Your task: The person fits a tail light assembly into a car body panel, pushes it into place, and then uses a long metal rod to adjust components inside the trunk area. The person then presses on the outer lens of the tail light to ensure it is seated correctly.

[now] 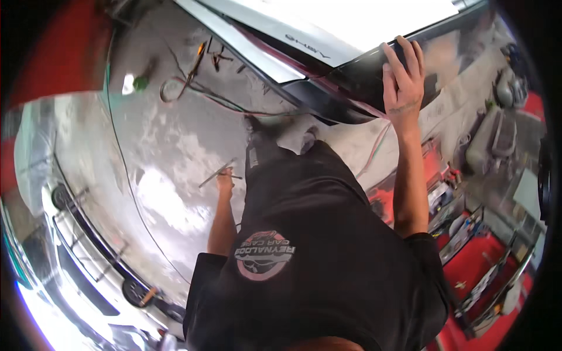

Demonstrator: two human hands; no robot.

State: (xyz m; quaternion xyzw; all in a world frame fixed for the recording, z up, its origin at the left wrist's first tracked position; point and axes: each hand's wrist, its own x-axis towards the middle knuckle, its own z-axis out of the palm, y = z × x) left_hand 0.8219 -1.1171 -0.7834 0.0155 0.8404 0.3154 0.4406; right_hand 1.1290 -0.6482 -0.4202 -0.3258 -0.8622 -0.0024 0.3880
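Observation:
My right hand (404,88) rests on the dark glossy lower panel (360,79) of a white car (345,26), its fingers stretched out and spread over the surface. Low by my left side, my left hand (225,179) is closed around a thin, T-shaped tool (209,178). A long narrow bar and a short dark piece of it stick out past the fingers; its exact kind is too small to make out. The car stands right in front of my legs.
An orange-handled tool (201,49) and a looped hose (170,90) lie on the grey floor, with a cable (120,149) at left. A red cart (480,263) carrying tools stands at right. Another white vehicle (82,275) is at lower left.

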